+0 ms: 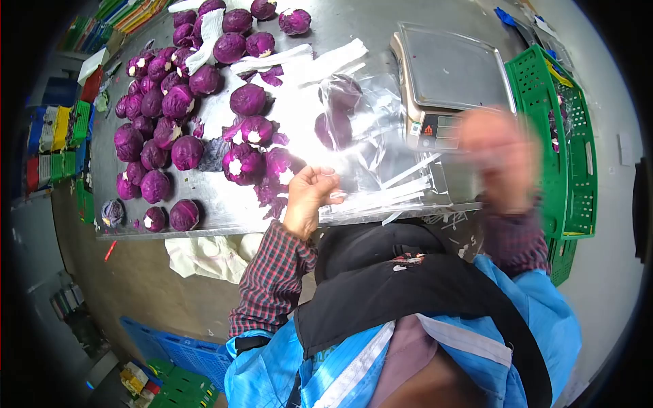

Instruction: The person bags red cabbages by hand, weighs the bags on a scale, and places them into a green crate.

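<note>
My left hand (313,194) is at the table's front edge, its fingers pinched on the near left edge of a sheet of clear plastic film (367,160). Two red cabbages (333,129) show at the film's far left part; glare hides whether they are inside it or under it. Motion smears my right hand (500,153), which is in front of the weighing scale (449,68); its fingers cannot be made out. Left of my left hand, trimmed red cabbages (243,163) sit among loose purple leaves (271,197).
Many more red cabbages (153,102) cover the left side of the metal table (218,221). White cloth gloves (333,60) lie towards the back. A green crate (578,163) stands at the right edge, and a blue pallet (183,347) is on the floor.
</note>
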The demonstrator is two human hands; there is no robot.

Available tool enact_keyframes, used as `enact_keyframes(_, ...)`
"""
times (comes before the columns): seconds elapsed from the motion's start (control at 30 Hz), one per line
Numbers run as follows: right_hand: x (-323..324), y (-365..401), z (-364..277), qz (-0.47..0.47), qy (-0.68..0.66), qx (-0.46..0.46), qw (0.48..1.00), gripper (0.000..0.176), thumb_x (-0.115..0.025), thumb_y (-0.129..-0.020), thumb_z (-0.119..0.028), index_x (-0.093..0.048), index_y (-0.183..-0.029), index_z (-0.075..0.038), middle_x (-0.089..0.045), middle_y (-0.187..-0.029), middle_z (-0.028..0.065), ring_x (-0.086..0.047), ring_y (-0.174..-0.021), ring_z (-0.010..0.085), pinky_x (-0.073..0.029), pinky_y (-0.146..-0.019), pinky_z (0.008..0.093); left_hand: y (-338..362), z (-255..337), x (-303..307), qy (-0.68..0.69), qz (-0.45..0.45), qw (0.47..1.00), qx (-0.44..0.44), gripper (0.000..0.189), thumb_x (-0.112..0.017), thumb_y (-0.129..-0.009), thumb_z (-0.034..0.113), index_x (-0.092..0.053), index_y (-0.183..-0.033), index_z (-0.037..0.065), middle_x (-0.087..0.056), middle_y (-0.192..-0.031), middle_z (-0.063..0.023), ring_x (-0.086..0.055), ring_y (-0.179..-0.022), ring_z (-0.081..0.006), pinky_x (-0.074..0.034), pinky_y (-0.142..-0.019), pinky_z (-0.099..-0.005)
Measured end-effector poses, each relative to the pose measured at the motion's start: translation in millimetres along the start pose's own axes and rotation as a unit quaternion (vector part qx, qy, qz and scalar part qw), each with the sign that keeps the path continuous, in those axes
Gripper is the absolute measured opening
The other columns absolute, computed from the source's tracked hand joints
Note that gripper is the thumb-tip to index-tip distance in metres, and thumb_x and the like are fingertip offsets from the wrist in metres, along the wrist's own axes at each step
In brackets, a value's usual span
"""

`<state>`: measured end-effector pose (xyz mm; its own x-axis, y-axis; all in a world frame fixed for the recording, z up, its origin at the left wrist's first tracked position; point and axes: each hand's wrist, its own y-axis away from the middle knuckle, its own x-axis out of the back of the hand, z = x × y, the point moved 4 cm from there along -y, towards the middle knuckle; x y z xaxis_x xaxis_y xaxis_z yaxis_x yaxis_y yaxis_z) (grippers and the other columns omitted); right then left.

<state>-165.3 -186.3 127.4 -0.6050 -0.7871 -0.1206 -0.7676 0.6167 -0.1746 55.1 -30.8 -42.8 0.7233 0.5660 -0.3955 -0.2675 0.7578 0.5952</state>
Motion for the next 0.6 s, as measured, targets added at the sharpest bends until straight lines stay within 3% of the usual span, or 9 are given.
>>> enact_keyframes(0.07,74,29,-52,0.179,-0.288,0.121,0.933,0.017,-0.068,-0.081,-0.014,-0.053,-0.085,-0.007,-0.053,-0.084,0.0056,-0.049,-0.088,0.0191,-0.040,-0.085,0.0351,5,3,2,-0.014,-0.020,0.999,0.024,0.019,-0.065,-0.086,0.005,-0.055,-0.102,0.000,-0.061,-0.082,-0.0066,-0.063,-0.064,-0.0146,-0.057,-0.060,-0.0279)
enact_keyframes(0.13,138,54,-81,0.254,-0.263,0.138,0.920,0.026,-0.073,-0.076,-0.012,-0.047,-0.074,-0.012,-0.042,-0.078,0.0002,-0.039,-0.077,0.0164,-0.038,-0.081,0.0322,14,8,7,0.064,-0.043,0.996,0.036,0.023,-0.065,-0.086,0.007,-0.054,-0.106,0.001,-0.060,-0.084,-0.0070,-0.063,-0.068,-0.0156,-0.057,-0.062,-0.0294)
enact_keyframes(0.17,148,74,-38,0.249,0.086,-0.055,0.963,0.017,-0.070,-0.075,-0.010,-0.053,-0.075,-0.009,-0.050,-0.079,0.0044,-0.046,-0.077,0.0180,-0.042,-0.079,0.0335,18,8,9,0.140,-0.067,0.987,0.050,0.027,-0.065,-0.087,0.008,-0.052,-0.110,0.001,-0.058,-0.086,-0.0073,-0.063,-0.072,-0.0165,-0.057,-0.064,-0.0309)
enact_keyframes(0.2,157,96,4,0.137,0.435,-0.211,0.865,0.009,-0.067,-0.074,-0.009,-0.059,-0.076,-0.005,-0.058,-0.080,0.0086,-0.053,-0.078,0.0196,-0.046,-0.076,0.0349,14,-6,24,0.143,-0.030,0.989,0.027,0.038,-0.068,-0.085,0.007,-0.048,-0.117,0.002,-0.055,-0.095,-0.0079,-0.061,-0.085,-0.0171,-0.055,-0.072,-0.0304)
enact_keyframes(0.23,135,115,47,-0.129,0.431,-0.438,0.778,0.017,-0.061,-0.078,-0.012,-0.064,-0.091,-0.002,-0.064,-0.092,0.0127,-0.062,-0.084,0.0245,-0.049,-0.076,0.0391,7,-28,32,0.144,-0.032,0.989,0.029,0.038,-0.068,-0.085,0.007,-0.048,-0.117,0.002,-0.055,-0.095,-0.0079,-0.061,-0.085,-0.0171,-0.055,-0.072,-0.0304)
enact_keyframes(0.27,128,108,62,-0.130,0.434,-0.440,0.775,0.017,-0.061,-0.078,-0.012,-0.064,-0.091,-0.002,-0.064,-0.092,0.0127,-0.062,-0.084,0.0245,-0.049,-0.076,0.0391,-1,-43,42,-0.016,0.056,0.993,-0.108,0.042,-0.070,-0.082,0.006,-0.048,-0.117,0.002,-0.053,-0.100,-0.0083,-0.059,-0.088,-0.0171,-0.054,-0.075,-0.0294)
enact_keyframes(0.37,92,39,97,-0.200,0.500,-0.186,0.822,0.038,-0.060,-0.078,-0.008,-0.061,-0.116,-0.003,-0.064,-0.109,0.0146,-0.063,-0.101,0.0295,-0.049,-0.087,0.0395,-25,-58,38,-0.197,0.168,0.925,-0.278,0.053,-0.076,-0.072,0.001,-0.047,-0.117,0.003,-0.048,-0.112,-0.0111,-0.055,-0.094,-0.0220,-0.048,-0.084,-0.0315)
enact_keyframes(0.43,61,-51,91,-0.059,0.566,-0.022,0.822,0.065,-0.070,-0.073,-0.010,-0.045,-0.133,-0.007,-0.047,-0.136,0.0161,-0.048,-0.122,0.0332,-0.041,-0.101,0.0400,-24,-32,4,-0.426,0.182,0.749,-0.474,0.062,-0.077,-0.066,0.001,-0.045,-0.119,0.005,-0.045,-0.115,-0.0137,-0.055,-0.092,-0.0288,-0.045,-0.086,-0.0376)
enact_keyframes(0.6,7,-138,187,-0.248,0.444,0.106,0.854,0.043,-0.069,-0.079,-0.021,-0.059,-0.119,-0.008,-0.057,-0.122,0.0135,-0.055,-0.111,0.0310,-0.040,-0.100,0.0402,-52,2,-22,-0.396,0.112,0.754,-0.512,0.005,-0.065,-0.077,-0.001,-0.061,-0.078,0.002,-0.060,-0.083,-0.0074,-0.058,-0.087,-0.0275,-0.045,-0.080,-0.0374)
